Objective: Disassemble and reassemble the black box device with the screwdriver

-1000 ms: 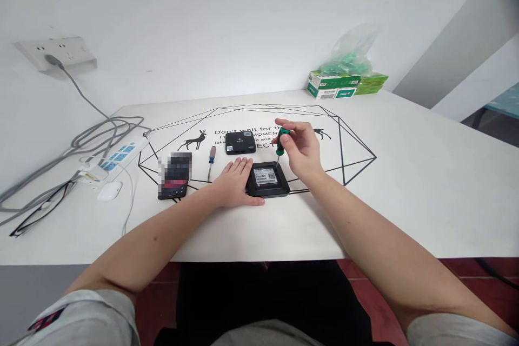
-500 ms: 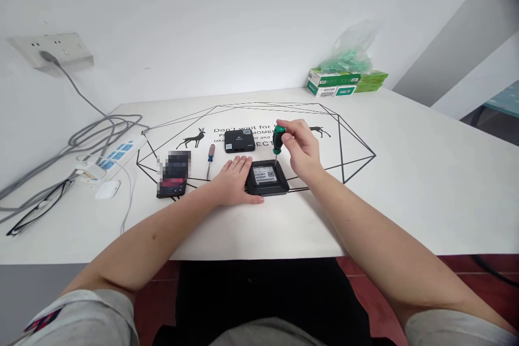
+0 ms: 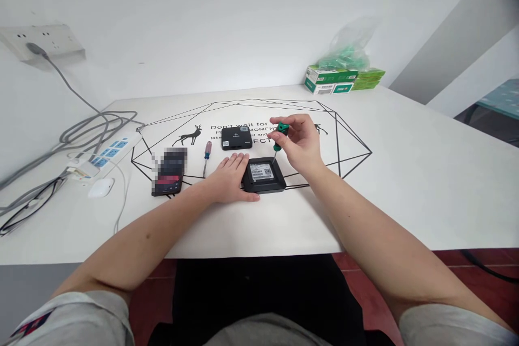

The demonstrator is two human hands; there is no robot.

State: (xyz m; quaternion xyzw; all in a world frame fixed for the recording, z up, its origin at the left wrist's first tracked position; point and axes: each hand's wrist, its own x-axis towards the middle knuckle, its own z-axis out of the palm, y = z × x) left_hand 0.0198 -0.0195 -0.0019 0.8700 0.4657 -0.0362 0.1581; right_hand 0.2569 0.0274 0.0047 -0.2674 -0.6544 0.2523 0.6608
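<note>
A black square case [image 3: 265, 186] with a white label on it lies at the middle of the table. Against its left side rests my left hand [image 3: 231, 178], flat, with the thumb apart along the near edge. My right hand [image 3: 302, 140] has its fingers round a green and black screwdriver [image 3: 281, 134], which tilts with its tip at the case's far right corner. Behind the case sits a smaller black box [image 3: 236, 138]. A second screwdriver [image 3: 207, 152], with a red and blue handle, lies to the left of that box.
A phone [image 3: 169, 172] lies left of my left hand. Farther left are a white earphone case [image 3: 101, 188], a power strip [image 3: 111, 154], glasses [image 3: 32, 208] and coiled grey cables. Green and white boxes [image 3: 332, 75] with a plastic bag stand at the back right.
The green screwdriver has gone from nearly upright to tilted, its top leaning right. My right fingers have shifted on its handle. The whole view has moved slightly.
</note>
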